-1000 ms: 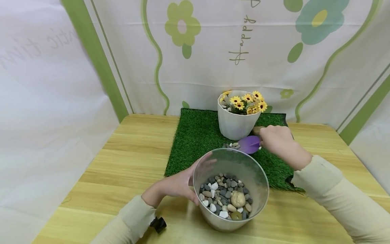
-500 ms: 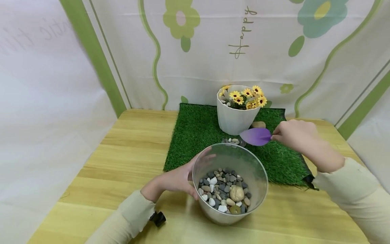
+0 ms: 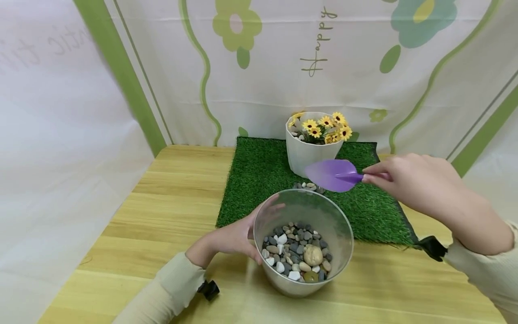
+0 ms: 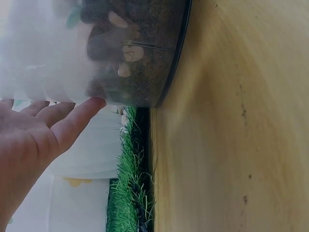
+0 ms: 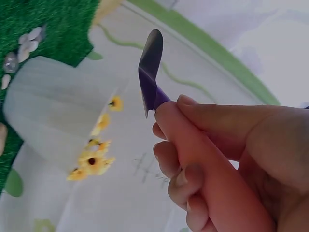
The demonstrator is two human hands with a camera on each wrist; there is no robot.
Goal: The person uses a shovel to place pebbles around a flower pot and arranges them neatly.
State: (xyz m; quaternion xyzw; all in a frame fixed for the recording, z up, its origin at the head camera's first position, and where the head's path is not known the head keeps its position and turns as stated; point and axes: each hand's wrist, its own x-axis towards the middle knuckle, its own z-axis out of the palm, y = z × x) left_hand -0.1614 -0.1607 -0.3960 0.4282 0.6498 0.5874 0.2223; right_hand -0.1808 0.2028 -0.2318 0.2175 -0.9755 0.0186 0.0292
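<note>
My right hand [image 3: 429, 193] grips a small garden trowel [image 3: 333, 175] with a purple blade, raised over the artificial turf. In the right wrist view, my fingers wrap its orange-looking handle [image 5: 210, 169]. No pebbles show on the blade. My left hand [image 3: 236, 238] holds the left side of a clear plastic bucket [image 3: 344, 234], thumb in front and fingers reaching behind. Grey, tan and white pebbles [image 3: 297, 252] lie in the bucket. In the left wrist view, the fingertips touch its wall [image 4: 43, 63], and its base sits on the table.
A white pot [image 3: 303, 157] with yellow artificial flowers [image 3: 325, 128] stands on the green turf mat [image 3: 255, 180]. A few pebbles [image 3: 309, 186] lie on the mat between pot and bucket. Printed cloth [image 3: 267, 90] hangs behind the wooden table [image 3: 162, 216].
My right hand has drawn the trowel rightward and up from the pebbles by the pot, raising its blade. My left hand stays on the bucket. The head view shifted slightly.
</note>
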